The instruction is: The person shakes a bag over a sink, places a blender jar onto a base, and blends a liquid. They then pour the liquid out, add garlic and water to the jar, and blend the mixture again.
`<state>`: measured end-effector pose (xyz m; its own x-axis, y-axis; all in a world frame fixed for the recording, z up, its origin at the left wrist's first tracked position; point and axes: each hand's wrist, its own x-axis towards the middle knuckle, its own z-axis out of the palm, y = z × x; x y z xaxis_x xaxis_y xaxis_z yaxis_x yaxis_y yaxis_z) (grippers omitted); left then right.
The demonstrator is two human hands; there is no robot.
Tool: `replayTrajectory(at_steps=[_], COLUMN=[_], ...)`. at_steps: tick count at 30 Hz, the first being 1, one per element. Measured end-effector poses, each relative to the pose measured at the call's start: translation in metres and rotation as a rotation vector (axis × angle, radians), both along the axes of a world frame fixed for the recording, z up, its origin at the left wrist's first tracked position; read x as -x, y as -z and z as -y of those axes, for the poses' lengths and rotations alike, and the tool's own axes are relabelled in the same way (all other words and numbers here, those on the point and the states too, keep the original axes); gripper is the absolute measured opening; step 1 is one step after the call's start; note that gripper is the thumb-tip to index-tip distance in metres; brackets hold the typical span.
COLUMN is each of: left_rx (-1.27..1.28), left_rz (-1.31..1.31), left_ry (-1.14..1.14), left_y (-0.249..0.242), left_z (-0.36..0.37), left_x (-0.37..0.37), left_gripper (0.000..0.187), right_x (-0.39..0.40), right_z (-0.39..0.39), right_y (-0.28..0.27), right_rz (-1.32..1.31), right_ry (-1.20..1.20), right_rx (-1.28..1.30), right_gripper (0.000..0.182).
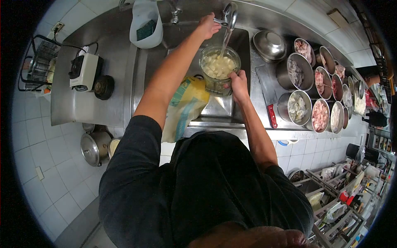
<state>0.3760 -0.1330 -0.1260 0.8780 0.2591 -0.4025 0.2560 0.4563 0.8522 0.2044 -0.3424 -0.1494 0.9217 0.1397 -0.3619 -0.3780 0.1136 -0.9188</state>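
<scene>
Water runs from the metal faucet (232, 16) into a clear round container (219, 66) filled with pale chunks. My right hand (238, 86) grips the container's right side, over the sink (223, 108). My left hand (208, 26) is up at the faucet, its fingers closed on the small tap handle (220, 22). Below my left forearm, a yellow and green plastic bag (186, 103) lies in the sink and hangs over its front edge.
Right of the sink are a cleaver (268, 93) with a red handle, stacked metal bowls (269, 44) and several steel pots of meat (319, 115). A white plastic bin (144, 25) stands at the back left; a blender base (84, 71) sits on the left counter.
</scene>
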Motion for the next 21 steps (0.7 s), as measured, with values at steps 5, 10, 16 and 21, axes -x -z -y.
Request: replayTrajectory(at_steps=[5,10,16,21], left_rx=[0.058,-0.051,-1.194,-1.36], left_rz=[0.023,0.007,0.365,0.372], left_ry=[-0.027,0.013,0.329,0.347], left_y=[-0.004,0.001,0.046,0.038], left_z=[0.004,0.007,0.032,0.014], left_x=[-0.001,-0.005,-0.036,-0.021], left_gripper=[0.056,0.043,0.035,0.036], right_x=[0.001,-0.001,0.0,-0.005], right_z=[0.003,0.009,-0.001,-0.001], right_y=[-0.006,0.006,-0.007,-0.008], right_rz=[-0.014,-0.027,-0.029,-0.044], right_ry=[-0.016,-0.018,-0.095,-0.073], right_rx=[-0.002,0.009,-0.005,-0.011], right_gripper=[0.021,0.024,0.033,0.033])
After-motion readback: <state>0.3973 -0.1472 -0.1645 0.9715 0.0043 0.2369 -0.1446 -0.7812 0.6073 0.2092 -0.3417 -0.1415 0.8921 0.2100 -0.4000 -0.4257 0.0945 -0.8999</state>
